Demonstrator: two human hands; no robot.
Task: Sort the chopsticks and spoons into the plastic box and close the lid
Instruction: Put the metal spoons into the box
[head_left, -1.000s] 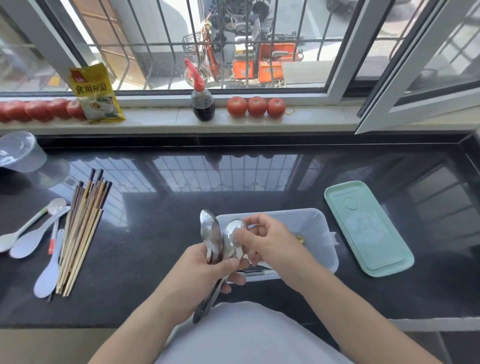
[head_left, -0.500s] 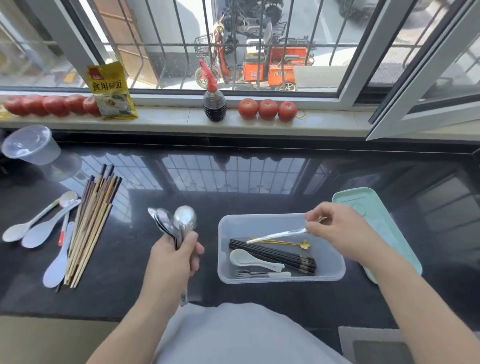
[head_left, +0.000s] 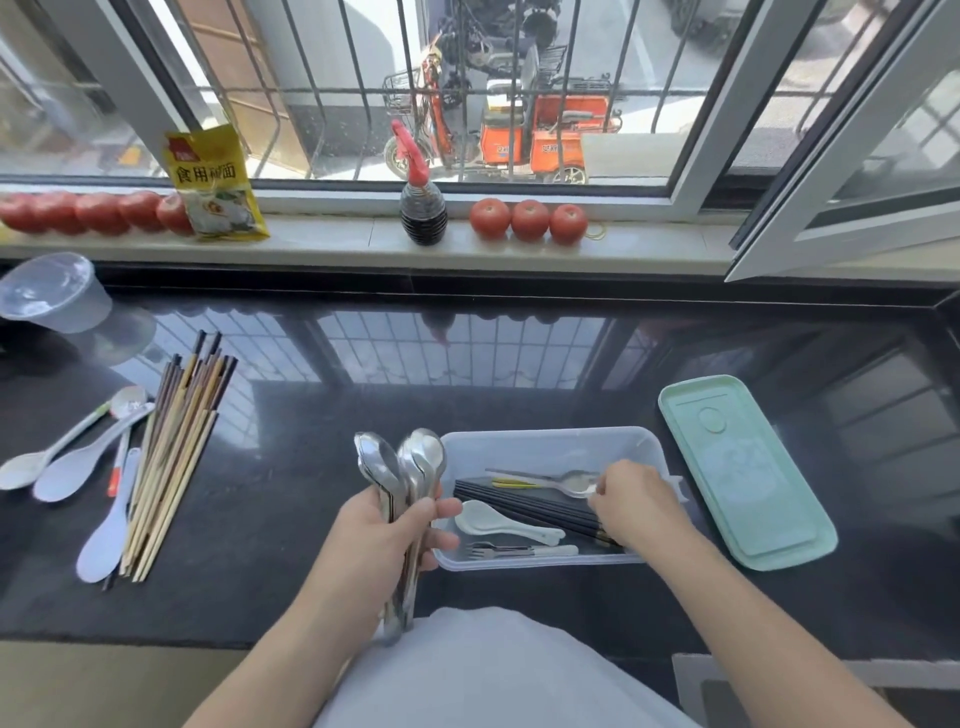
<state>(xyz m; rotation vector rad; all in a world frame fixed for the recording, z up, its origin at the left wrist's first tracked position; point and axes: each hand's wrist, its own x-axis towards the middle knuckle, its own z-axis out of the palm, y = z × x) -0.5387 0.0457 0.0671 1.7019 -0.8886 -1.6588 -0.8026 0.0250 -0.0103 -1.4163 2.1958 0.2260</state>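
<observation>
Plastic box (head_left: 655, 446): sitting open on the dark counter (head_left: 291, 509), just in front of the person, and already filling up.
Inside the box: black chopsticks (head_left: 524, 506) are lying along the middle, a white ceramic spoon (head_left: 498, 524) and a fork (head_left: 511, 551) are lying nearer the front wall, and something thin and yellow (head_left: 511, 484) is showing near the back.
Right hand (head_left: 641, 504): reaching into the box and pinching the bowl end of a steel spoon (head_left: 550, 477) whose handle is pointing left; it appears to be laying this spoon down among the rest.
Left hand (head_left: 387, 535): gripping an upright bundle of steel spoons (head_left: 402, 467) just left of the box, bowls pointing up; these are waiting their turn.
Waiting on the left: a bundle of wooden chopsticks (head_left: 176, 457) and several white and pale plastic spoons (head_left: 72, 467) are lying well apart from the box, untouched.
Lid (head_left: 745, 470): lying flat on the counter just right of the box, not yet fitted.
Progress: judging by how things lie, the sorting is running somewhere short of halfway. The held spoons, the wooden chopsticks and the plastic spoons are all remaining to go in, and the closing is coming last.
Room: the box is looking shallow, so the long wooden chopsticks will probably be needing to lie lengthwise for the lid to seat.
</observation>
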